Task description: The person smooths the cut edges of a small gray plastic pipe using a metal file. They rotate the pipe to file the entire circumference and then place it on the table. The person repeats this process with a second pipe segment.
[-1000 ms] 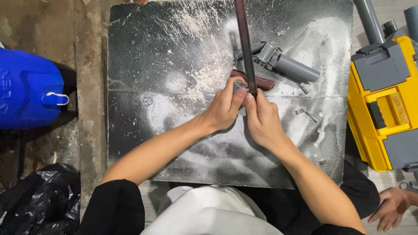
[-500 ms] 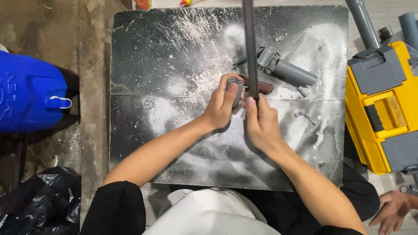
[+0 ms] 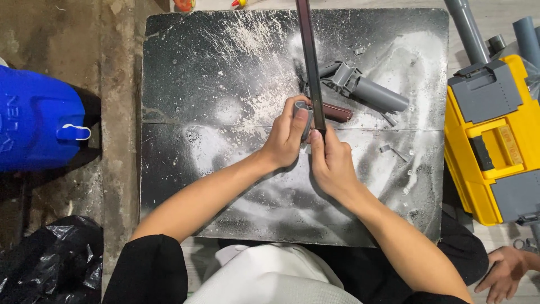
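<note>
Sitting far out to the left of both hands, a blue plastic container [image 3: 39,121] rests on the bare floor, with a crumpled black bag [image 3: 50,259] nearer the body on that same side. Closer in, the dark desk [image 3: 185,84] is smeared and dusted with white powder all around the hands. The left hand [image 3: 287,141] is curled shut around a short grey pipe piece [image 3: 304,115], thumb pressed up its side. Touching it on the right, the right hand [image 3: 332,163] is closed on the lower end of a long dark bar [image 3: 309,56], which runs straight away from the fingers toward the far edge of the desk and passes just beside the grey piece. Just beyond the right hand lies a brown handle-like piece [image 3: 337,112], and past that a grey pipe fitting [image 3: 365,90] lies on its side. Small grey offcuts [image 3: 394,151] lie to the right of the right hand. Well off to the right stands a yellow and grey toolbox [image 3: 495,141], with grey pipes [image 3: 467,31] beyond it.
</note>
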